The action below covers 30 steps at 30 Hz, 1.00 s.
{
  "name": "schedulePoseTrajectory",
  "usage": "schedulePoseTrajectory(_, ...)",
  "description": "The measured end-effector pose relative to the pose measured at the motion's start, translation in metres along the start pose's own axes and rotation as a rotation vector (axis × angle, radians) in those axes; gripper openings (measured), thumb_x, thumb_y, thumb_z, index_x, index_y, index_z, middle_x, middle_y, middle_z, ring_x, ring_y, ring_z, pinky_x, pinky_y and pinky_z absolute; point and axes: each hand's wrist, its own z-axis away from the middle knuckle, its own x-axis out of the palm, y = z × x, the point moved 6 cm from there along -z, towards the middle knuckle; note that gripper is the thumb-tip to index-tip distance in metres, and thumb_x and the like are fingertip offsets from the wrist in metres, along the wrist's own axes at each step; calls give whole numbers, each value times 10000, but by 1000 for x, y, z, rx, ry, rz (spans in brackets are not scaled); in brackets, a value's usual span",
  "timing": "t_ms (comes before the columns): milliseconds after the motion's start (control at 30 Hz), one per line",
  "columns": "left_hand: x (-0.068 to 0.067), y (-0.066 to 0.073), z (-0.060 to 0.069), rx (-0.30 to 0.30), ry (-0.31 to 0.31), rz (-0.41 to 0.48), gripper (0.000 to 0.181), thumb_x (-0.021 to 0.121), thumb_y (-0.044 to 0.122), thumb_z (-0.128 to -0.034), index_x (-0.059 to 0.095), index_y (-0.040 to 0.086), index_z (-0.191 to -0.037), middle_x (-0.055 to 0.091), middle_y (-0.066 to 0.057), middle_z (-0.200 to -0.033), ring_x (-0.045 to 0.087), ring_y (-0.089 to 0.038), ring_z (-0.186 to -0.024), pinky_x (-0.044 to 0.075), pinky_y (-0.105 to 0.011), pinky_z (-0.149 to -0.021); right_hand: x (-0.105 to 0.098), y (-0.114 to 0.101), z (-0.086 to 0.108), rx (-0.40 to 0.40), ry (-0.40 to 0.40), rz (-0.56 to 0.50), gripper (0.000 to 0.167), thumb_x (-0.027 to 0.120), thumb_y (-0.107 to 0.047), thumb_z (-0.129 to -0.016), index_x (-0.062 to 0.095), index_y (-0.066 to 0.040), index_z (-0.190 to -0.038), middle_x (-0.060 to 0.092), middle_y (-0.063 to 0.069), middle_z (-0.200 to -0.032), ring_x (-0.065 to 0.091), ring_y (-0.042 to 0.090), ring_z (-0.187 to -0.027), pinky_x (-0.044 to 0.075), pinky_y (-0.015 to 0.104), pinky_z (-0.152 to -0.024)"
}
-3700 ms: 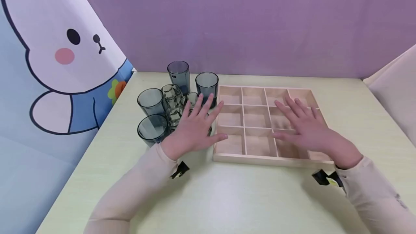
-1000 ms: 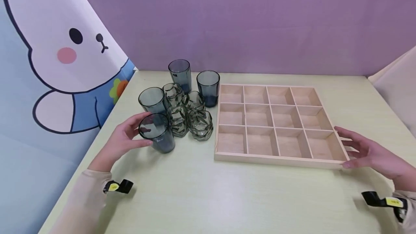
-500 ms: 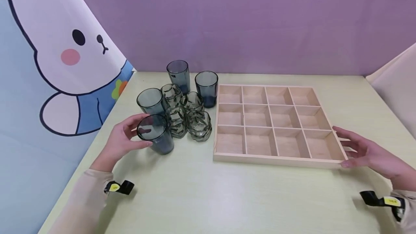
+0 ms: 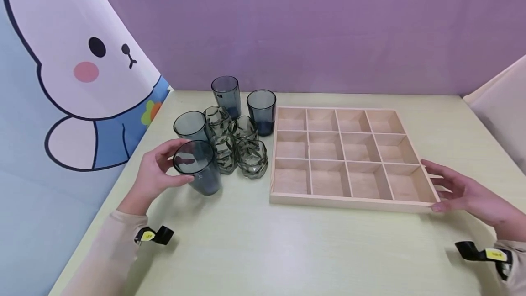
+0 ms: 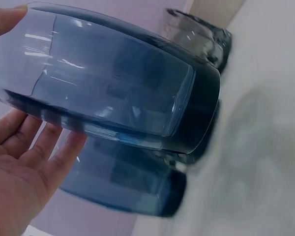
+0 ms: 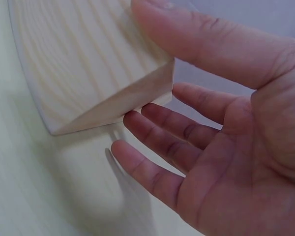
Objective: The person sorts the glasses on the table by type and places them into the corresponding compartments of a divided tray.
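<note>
My left hand [image 4: 152, 175] grips a tall blue-grey glass [image 4: 207, 178], thumb on the near side and fingers on the far side. In the left wrist view the glass [image 5: 123, 81] is tilted, its base slightly off the table, with the left hand [image 5: 27, 157] at its rim end. At the right, my right hand [image 4: 472, 195] holds the near right corner of a wooden tray [image 4: 349, 203] with twelve-odd square compartments, all bare. The right wrist view has the right hand [image 6: 226, 128] with its thumb over the tray's wall [image 6: 83, 54] and fingertips against the adjoining side.
Three other tall blue-grey glasses [image 4: 263, 113] stand behind the held one. Several short faceted glasses [image 4: 252, 159] cluster between them and the tray. A purple cloth [image 4: 308, 31] rises behind the table [image 4: 263, 250], and a cartoon-printed cloth [image 4: 61, 13] hangs at the left.
Earlier, both hands were spread over the glasses and the tray; now they are apart, at a glass and the tray corner. Over the last half second the held glass has risen slightly.
</note>
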Motion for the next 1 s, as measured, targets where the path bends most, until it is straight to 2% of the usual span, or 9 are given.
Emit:
schedulePoseTrajectory(233, 15, 19, -13, 16, -41, -12, 733, 723, -301, -602, 609, -37, -1276, 670, -2, -1172, 623, -133, -1025, 537, -212, -857, 0, 0, 0, 15, -15, -22, 996, 582, 291, -778, 188, -115, -1598, 449, -176, -1444, 538, -21, -1177, 550, 231, -798)
schedulePoseTrajectory(467, 36, 36, -28, 34, -74, 7, 705, 719, -284, -607, 573, -118, -1277, 680, -19, -1145, 636, -152, -1003, 550, -243, -842, 1, 0, 1, 17, -34, -18, 990, 592, 266, -795, 148, -97, -1602, 435, -176, -1450, 519, -31, -1197, 539, 219, -821)
schedulePoseTrajectory(600, 50, 43, -38, -10, -83, -33, 702, 752, -230, -636, 532, -144, -1297, 670, 1, -1159, 625, -165, -1025, 546, -254, -853, 0, 2, 2, 6, -46, -32, 969, 581, 262, -810, 128, -71, -1599, 428, -183, -1461, 507, -36, -1212, 534, 211, -833)
schedulePoseTrajectory(800, 74, 48, -54, -116, -87, -88, 689, 796, -135, -684, 555, -66, -1325, 639, -61, -1234, 612, -201, -1075, 536, -291, -885, 0, 4, 4, 13, -76, -68, 970, 551, 276, -818, 106, -82, -1602, 431, -178, -1462, 516, -19, -1217, 549, 246, -829)
schedulePoseTrajectory(1000, 95, 47, -75, -189, -76, -68, 710, 815, -111, -702, 559, -6, -1355, 608, -106, -1284, 579, -211, -1122, 511, -344, -950, -2, 5, 4, -5, -107, -105, 972, 550, 276, -823, 75, -65, -1599, 437, -149, -1471, 519, 5, -1231, 544, 256, -854)
